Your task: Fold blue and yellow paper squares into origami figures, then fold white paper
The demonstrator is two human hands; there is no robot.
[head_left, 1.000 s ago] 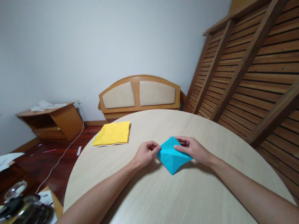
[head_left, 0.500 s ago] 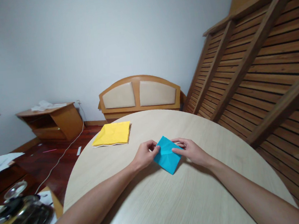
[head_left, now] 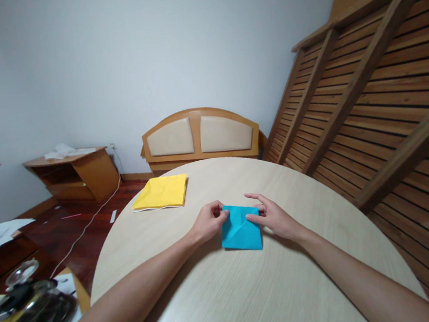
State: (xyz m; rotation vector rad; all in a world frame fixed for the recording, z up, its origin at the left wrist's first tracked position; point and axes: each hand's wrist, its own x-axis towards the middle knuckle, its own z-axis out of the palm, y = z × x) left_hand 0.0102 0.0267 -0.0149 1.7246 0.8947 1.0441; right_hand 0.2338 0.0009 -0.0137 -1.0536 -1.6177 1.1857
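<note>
A pale wall (head_left: 170, 47) fills the back, and a slatted wooden frame (head_left: 383, 74) stands slanting along the right side. The round table (head_left: 229, 293) spreads across the middle and foreground, its surface a light wood grain. Beyond its far edge is a headboard (head_left: 196, 132) with an arched top and two cream panels. A wooden cabinet (head_left: 94, 174) stands on the dark red floor to the left, with white papers lying on top. Near the table's far left edge lies yellow paper (head_left: 161, 192), flat but creased. Nearer the person, and right of it, the blue paper (head_left: 241, 234) is between the two hands, folded roughly square and marked by creases. The left hand (head_left: 209, 223) is closed in a pinch on its upper left corner, thumb in front. The right hand (head_left: 277, 220) is looser: its thumb touches the paper's right side, the index finger stands away above, and the other fingers are partly hidden, so I cannot tell whether they grip.
</note>
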